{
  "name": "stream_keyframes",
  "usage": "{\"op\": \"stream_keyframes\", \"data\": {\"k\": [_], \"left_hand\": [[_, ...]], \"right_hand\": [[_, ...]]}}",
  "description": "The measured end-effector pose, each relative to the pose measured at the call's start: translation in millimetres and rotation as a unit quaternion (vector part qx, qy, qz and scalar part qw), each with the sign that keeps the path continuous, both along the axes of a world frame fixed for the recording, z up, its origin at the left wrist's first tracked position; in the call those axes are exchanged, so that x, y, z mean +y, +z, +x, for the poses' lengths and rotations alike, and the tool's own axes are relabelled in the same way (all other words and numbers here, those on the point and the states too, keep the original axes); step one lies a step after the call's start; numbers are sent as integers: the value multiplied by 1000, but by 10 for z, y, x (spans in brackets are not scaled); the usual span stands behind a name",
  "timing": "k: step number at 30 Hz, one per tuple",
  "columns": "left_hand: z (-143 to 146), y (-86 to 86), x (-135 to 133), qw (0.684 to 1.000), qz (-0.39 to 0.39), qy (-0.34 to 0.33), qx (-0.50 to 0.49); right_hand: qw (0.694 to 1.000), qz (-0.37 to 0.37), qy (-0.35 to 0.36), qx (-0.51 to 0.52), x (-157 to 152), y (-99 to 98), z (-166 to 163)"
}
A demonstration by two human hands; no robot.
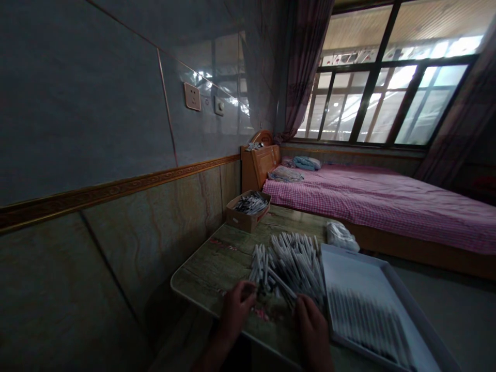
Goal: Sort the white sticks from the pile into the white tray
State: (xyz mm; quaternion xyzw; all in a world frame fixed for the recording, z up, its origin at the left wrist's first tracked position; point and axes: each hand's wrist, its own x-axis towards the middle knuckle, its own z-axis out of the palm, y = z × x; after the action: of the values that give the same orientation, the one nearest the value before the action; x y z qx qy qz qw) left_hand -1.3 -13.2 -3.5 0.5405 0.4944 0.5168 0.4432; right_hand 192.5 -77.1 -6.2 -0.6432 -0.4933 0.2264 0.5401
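Note:
On the table, my right hand (312,326) is closed, thumb and finger pinching the near end of a white pen (282,282) that slants up and left. My left hand (237,309) is at the near left side of the pens, its fingers curled by some small dark pieces (264,290); what sits between those fingertips is too dark to make out. Beyond both hands lies a big loose heap of white pens (296,256), with a smaller bunch (259,261) at its left. Right of the heap, a shallow white tray (356,263) holds a row of pens (368,320) side by side, somewhat blurred.
A cardboard box (241,221) full of dark and pale small parts (251,203) stands at the table's far left corner, near the tiled wall (186,206). A crumpled white plastic bag (341,236) lies behind the tray. Past the table (205,266) is a bed (372,191) with a pink checked cover.

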Motion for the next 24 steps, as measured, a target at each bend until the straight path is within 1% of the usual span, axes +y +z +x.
{"op": "stream_keyframes", "data": {"k": [2, 5, 7, 10, 13, 18, 21, 23, 24], "left_hand": [[-36, 40, 49, 992, 39, -9, 117], [11, 115, 92, 958, 77, -67, 270], [74, 147, 114, 931, 87, -106, 339], [143, 144, 150, 902, 90, -133, 401], [161, 95, 183, 888, 97, -140, 427], [150, -1, 232, 884, 107, -156, 427], [151, -29, 260, 881, 131, -167, 423], [153, -30, 270, 896, 150, -160, 386], [153, -27, 272, 912, 153, -144, 352]], "right_hand": [[999, -7, -23, 28, -36, -11, 58], [998, -11, -39, 56, -61, -36, 92], [997, -6, -44, 64, -63, -45, 90], [997, 7, -42, 63, -62, -40, 77], [997, 13, -37, 62, -62, -21, 67], [997, 11, -21, 72, -57, -10, 61], [997, 7, -13, 82, -57, -18, 65], [996, 4, -9, 86, -59, -23, 72], [996, 3, -9, 87, -60, -25, 75]]}}
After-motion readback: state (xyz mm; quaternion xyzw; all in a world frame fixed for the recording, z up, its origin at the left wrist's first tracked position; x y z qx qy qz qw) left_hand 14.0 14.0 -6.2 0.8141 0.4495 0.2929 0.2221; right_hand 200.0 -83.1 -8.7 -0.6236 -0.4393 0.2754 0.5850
